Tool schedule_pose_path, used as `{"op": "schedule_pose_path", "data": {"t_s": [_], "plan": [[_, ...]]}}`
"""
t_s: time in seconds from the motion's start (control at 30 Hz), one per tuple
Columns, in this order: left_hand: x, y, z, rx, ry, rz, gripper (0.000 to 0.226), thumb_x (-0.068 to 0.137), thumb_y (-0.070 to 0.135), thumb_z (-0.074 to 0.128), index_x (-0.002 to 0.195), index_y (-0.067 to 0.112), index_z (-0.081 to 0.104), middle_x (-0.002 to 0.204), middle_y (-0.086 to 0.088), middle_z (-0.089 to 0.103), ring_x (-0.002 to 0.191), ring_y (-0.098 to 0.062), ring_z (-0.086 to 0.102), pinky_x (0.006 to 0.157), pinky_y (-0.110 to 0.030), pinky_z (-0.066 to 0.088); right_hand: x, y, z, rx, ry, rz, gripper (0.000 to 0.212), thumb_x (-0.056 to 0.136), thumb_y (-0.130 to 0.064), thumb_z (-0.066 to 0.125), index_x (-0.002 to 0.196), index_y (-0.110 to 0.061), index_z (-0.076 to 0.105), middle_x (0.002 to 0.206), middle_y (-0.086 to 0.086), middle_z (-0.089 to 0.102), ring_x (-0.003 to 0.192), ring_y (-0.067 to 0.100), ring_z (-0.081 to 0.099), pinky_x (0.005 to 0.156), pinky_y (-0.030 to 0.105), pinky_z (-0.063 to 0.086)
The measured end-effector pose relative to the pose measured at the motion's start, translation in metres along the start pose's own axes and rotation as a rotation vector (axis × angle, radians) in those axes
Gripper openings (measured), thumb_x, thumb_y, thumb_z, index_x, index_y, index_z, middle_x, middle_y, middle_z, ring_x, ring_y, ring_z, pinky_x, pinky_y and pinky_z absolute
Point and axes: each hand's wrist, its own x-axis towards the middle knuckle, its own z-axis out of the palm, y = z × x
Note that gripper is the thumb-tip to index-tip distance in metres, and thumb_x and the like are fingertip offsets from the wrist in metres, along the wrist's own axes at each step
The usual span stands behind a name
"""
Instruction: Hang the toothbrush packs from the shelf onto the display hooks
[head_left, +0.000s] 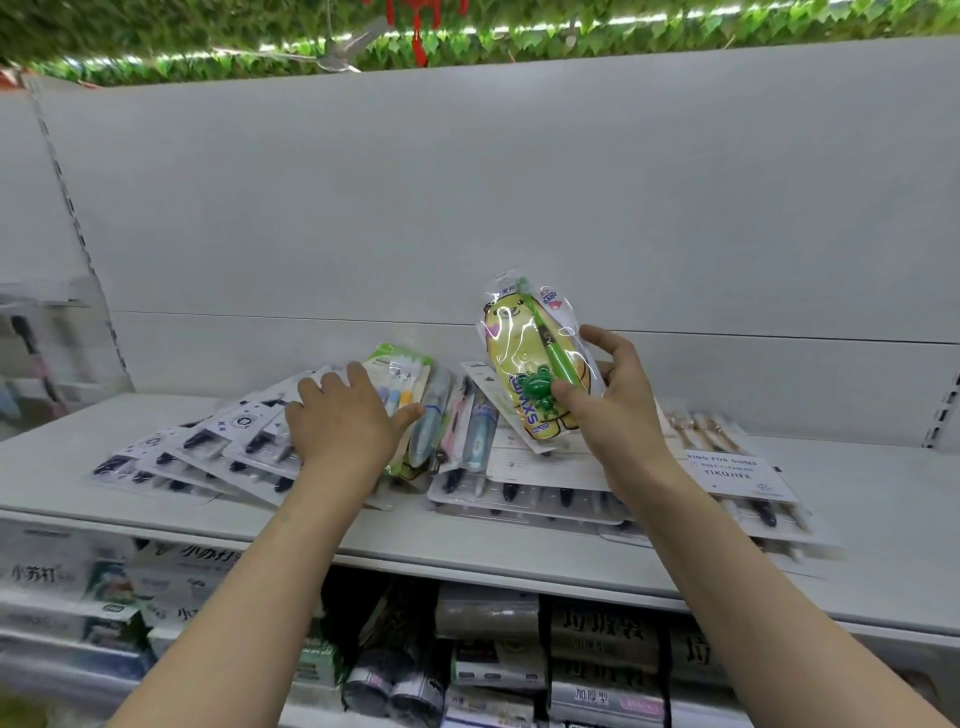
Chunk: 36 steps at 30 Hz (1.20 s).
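Note:
My right hand (613, 400) holds a yellow children's toothbrush pack (535, 358) with a green brush and a green frog figure, lifted upright above the shelf. My left hand (345, 421) rests palm down, fingers spread, on a pile of toothbrush packs (426, 415) lying on the white shelf (78, 467). White packs with dark brushes (208, 457) fan out to the left of that hand. More flat packs (524, 488) are stacked under and right of my right hand. No display hooks are visible on the grey back panel (467, 208).
A slotted upright (67, 176) runs down the left of the back panel, another (943, 415) at the far right. Below the shelf, boxed and bagged goods (597, 654) fill the lower level. Hanging items (36, 358) show at the far left.

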Motion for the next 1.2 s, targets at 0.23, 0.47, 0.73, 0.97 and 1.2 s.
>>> {"op": "schedule_pose_path", "data": {"t_s": [0.23,0.47,0.73,0.97,1.2], "plan": [[0.004,0.000,-0.005,-0.126,0.062,-0.014,0.113,0.070,0.081,0.061,0.148,0.007,0.026,0.130,-0.022,0.048,0.119,-0.037,0.043,0.090,-0.042,0.042,-0.001,-0.001,0.005,0.015,-0.013,-0.011,0.059,0.089,0.001,0.067,0.126,-0.041,0.047,0.119,0.006,0.062,0.098,0.014,0.069,0.063,0.017,0.055],[-0.006,0.005,-0.008,-0.358,0.118,-0.026,0.119,0.068,0.062,0.080,0.152,0.010,0.014,0.130,-0.020,0.044,0.117,-0.038,0.049,0.071,-0.042,0.042,-0.001,0.000,0.006,0.032,-0.018,-0.006,0.059,0.090,0.001,0.067,0.126,-0.042,0.048,0.119,0.006,0.062,0.098,0.015,0.069,0.062,0.017,0.056],[-0.009,0.004,-0.009,-0.638,0.119,-0.034,0.103,0.078,0.033,0.082,0.153,0.014,0.014,0.134,-0.022,0.049,0.119,-0.045,0.051,0.088,-0.050,0.043,0.000,0.000,0.002,0.035,-0.008,-0.007,0.059,0.089,0.000,0.068,0.126,-0.042,0.049,0.117,0.005,0.064,0.098,0.015,0.070,0.068,0.021,0.057],[-0.023,0.002,-0.026,-0.805,0.218,-0.042,0.091,0.083,0.029,0.079,0.153,0.014,0.022,0.143,-0.015,0.050,0.129,-0.037,0.048,0.103,-0.050,0.040,-0.001,-0.004,-0.004,0.088,-0.024,-0.007,0.058,0.089,0.002,0.068,0.126,-0.039,0.050,0.114,0.004,0.065,0.095,0.015,0.071,0.068,0.024,0.059],[-0.050,0.014,-0.053,-0.954,0.375,-0.016,0.019,0.084,0.032,0.074,0.080,0.022,0.058,0.081,0.004,0.062,0.079,-0.018,0.059,0.062,-0.025,0.039,-0.009,0.001,-0.012,0.182,-0.053,-0.027,0.055,0.090,-0.004,0.068,0.129,-0.039,0.050,0.115,0.005,0.067,0.103,0.020,0.070,0.083,0.034,0.058]]}}
